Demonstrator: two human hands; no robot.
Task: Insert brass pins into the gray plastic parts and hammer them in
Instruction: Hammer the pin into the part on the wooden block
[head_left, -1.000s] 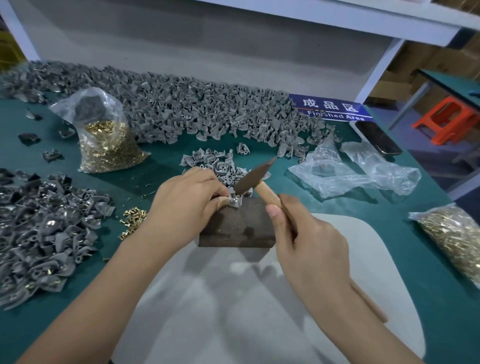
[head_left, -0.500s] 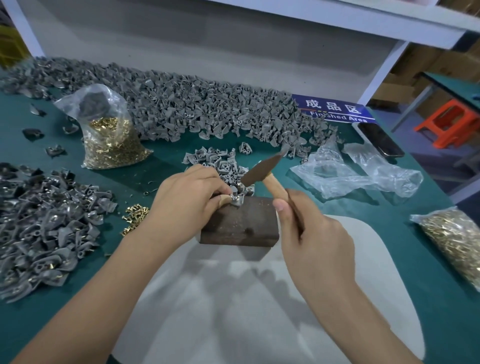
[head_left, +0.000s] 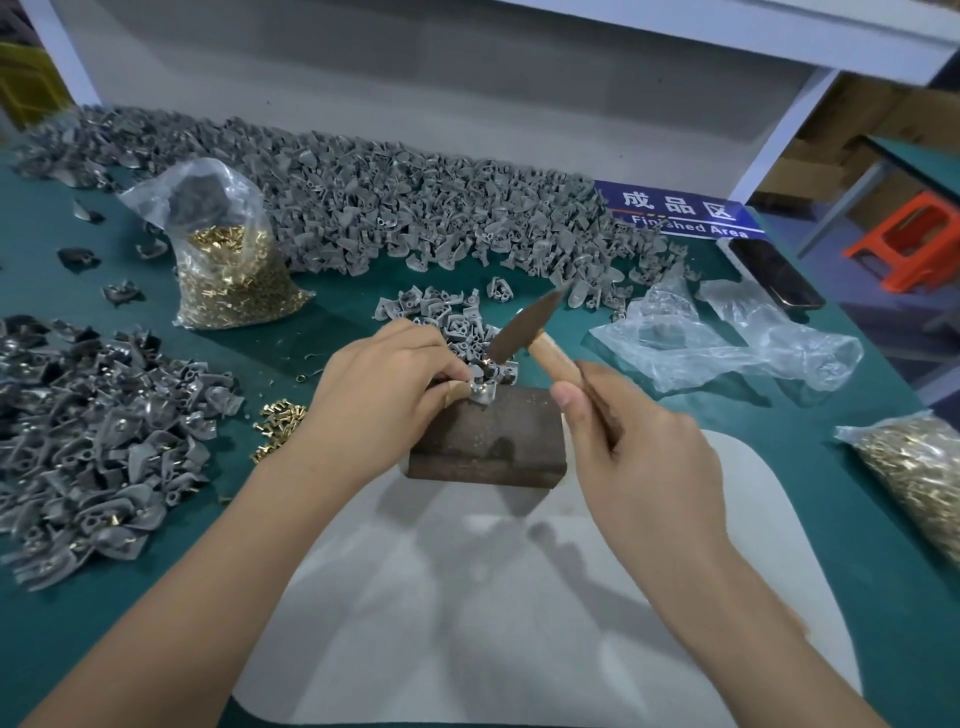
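Observation:
My left hand (head_left: 387, 397) pinches a small gray plastic part (head_left: 482, 393) on the far left corner of a rusty brown metal block (head_left: 488, 441). My right hand (head_left: 636, 462) grips the wooden handle of a small hammer (head_left: 524, 327); its dark head points down onto the part. A little heap of loose brass pins (head_left: 278, 423) lies on the green table left of my left wrist. Several gray parts (head_left: 452, 322) sit just behind the block.
A long pile of gray parts (head_left: 415, 208) runs along the back. Another pile (head_left: 88, 431) lies at left. Bags of brass pins stand at back left (head_left: 228, 265) and at the right edge (head_left: 914, 467). Empty plastic bags (head_left: 727, 343), a phone (head_left: 776, 273) and a blue sign (head_left: 680, 210) lie at right.
The hammer head has come down from just above the part to touch it. My left hand keeps its pinch on the part.

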